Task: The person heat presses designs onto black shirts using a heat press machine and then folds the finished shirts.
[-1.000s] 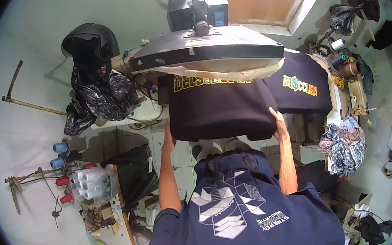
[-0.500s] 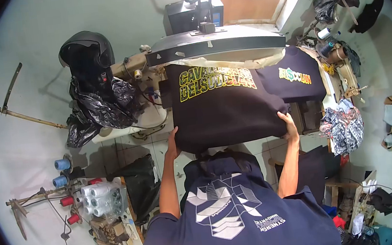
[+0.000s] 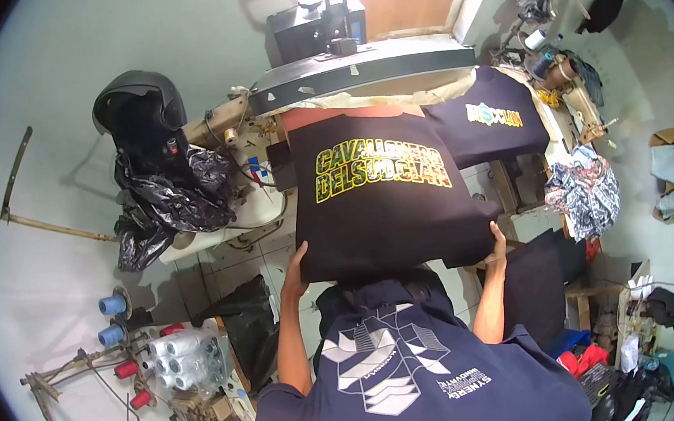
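A black printed garment (image 3: 389, 229) with yellow-green lettering is stretched between my hands. My left hand (image 3: 297, 270) is closed on its near left edge. At the near right edge, my right hand (image 3: 496, 245) grips the cloth, thumb on top. The far end of the garment lies on a reddish pad just below the raised upper plate of a heat press (image 3: 363, 70). Beside it on the right is another dark garment (image 3: 489, 118) with a smaller colourful print. The fingers under the cloth are hidden.
A helmet (image 3: 138, 104) and black plastic bags (image 3: 185, 190) stand on the left table. Thread cones (image 3: 191, 356) are at lower left. A patterned cloth bundle (image 3: 583, 195) hangs at right, near thread spools (image 3: 541, 64) and a sewing machine (image 3: 584, 116).
Both hands have drawn the black garment toward me, out from under the press plate. Its lettering now shows more fully and the reddish pad is exposed behind it.
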Tool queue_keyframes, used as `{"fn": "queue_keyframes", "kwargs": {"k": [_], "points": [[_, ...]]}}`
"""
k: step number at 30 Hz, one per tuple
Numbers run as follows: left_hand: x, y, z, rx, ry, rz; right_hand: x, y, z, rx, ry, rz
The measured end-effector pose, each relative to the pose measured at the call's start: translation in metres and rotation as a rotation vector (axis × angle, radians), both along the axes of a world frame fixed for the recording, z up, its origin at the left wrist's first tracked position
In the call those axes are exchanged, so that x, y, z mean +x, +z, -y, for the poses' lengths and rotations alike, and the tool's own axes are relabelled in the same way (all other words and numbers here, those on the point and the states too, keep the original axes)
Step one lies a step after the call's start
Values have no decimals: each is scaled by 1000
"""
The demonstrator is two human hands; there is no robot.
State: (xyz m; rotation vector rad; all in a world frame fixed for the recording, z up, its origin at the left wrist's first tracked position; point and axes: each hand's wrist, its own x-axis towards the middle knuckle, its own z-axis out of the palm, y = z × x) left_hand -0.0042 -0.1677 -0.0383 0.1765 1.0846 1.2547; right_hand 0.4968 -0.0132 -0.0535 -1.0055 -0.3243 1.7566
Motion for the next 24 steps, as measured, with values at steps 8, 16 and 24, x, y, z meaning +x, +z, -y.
{"fn": "queue_keyframes", "kwargs": {"k": [8,16,24], "points": [[13,51,13,-70,72,12,-15,52,39,-43,16,158],[28,97,5,161,-2,-191,10,86,65,191,-99,-6],[112,141,-42,234,-180,-272,99,108,99,27,135,453]]}}
